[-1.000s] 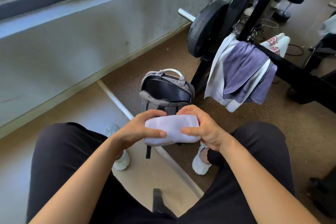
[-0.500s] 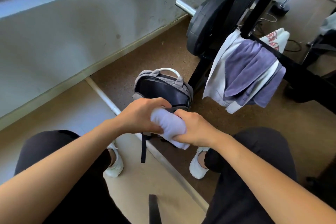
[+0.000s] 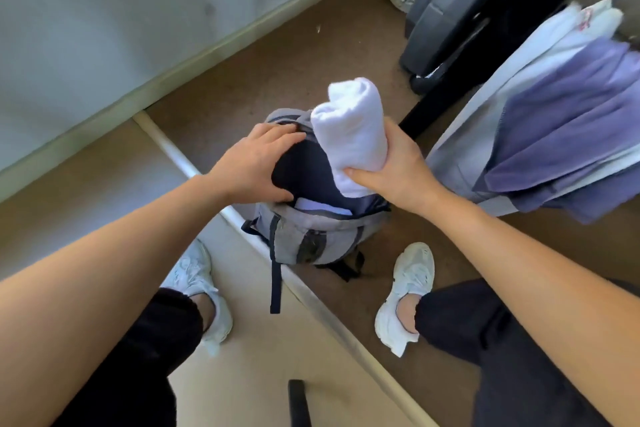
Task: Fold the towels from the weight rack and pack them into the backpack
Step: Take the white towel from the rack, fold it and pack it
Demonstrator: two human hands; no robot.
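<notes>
A grey backpack point(image 3: 313, 241) stands open on the floor between my feet. My right hand point(image 3: 398, 166) grips a rolled white towel point(image 3: 351, 135) by its lower end, right over the bag's opening. My left hand point(image 3: 256, 163) rests on the dark inner flap of the backpack, thumb at the rim, holding the mouth apart. Something pale lies inside the bag. A purple towel point(image 3: 561, 128) and a white towel point(image 3: 491, 114) hang over the black weight rack point(image 3: 485, 10) at the right.
A grey wall with a pale skirting point(image 3: 194, 62) runs along the left. A white strip point(image 3: 180, 156) crosses the floor under the bag. My white shoes point(image 3: 405, 295) stand on either side. A dark bar end point(image 3: 298, 402) pokes in at the bottom.
I have leaned forward over the bag. My left hand let go of the towel and went to the backpack's opening; my right hand carried the rolled towel over it.
</notes>
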